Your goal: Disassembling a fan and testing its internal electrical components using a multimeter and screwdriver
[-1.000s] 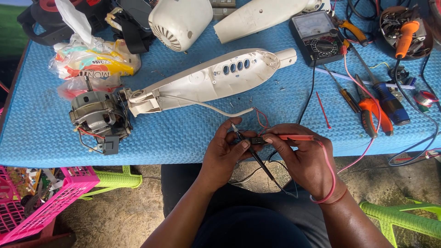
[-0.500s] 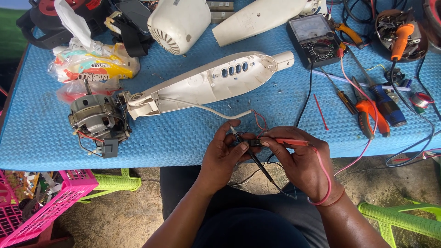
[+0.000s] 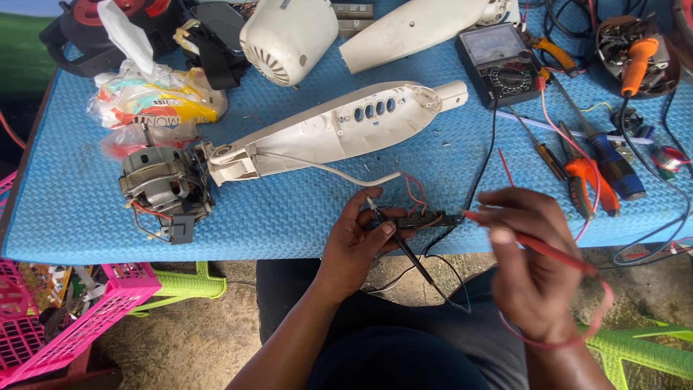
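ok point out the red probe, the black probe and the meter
red probe (image 3: 534, 242), head view, on its shaft below the right hand
black probe (image 3: 410, 258), head view, on its shaft
meter (image 3: 499, 65), head view, on its dial face

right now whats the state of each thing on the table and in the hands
left hand: grips the black probe against the small switch block
right hand: pinches the red probe, tip at the block's end
white housing: lying flat, opened, cable trailing out
motor: bare, out of its case, wires exposed
meter: face up, leads plugged in
pliers: lying closed
pink basket: on the ground, tilted
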